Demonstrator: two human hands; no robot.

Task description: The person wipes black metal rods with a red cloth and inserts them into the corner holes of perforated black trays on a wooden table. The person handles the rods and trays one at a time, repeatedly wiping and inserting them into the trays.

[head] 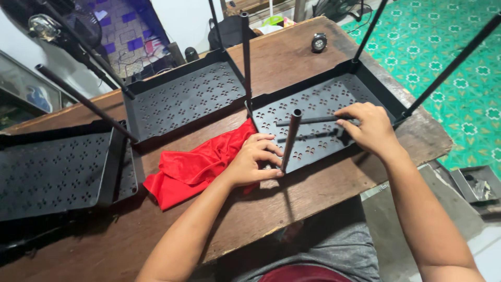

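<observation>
Nearest us, our left hand [254, 159] wraps its grip around the foot of an upright black metal pole [290, 140] at the near edge of a perforated black shelf tray [318, 112], fingers curled against it and the thumb low at its base. Just left of that hand, a red cloth [193, 167] lies crumpled on the brown wooden table [323, 193], touching the tray's near left corner. Our right hand [368, 128] rests further right on the tray, its fingertips pinching a second black pole [308, 120] that lies flat across the holes. At the far left, another perforated tray [52, 172] sits beside a third tray [182, 99], each with thin poles rising from its corners. Beyond the table's right edge lies green patterned flooring [443, 47].
</observation>
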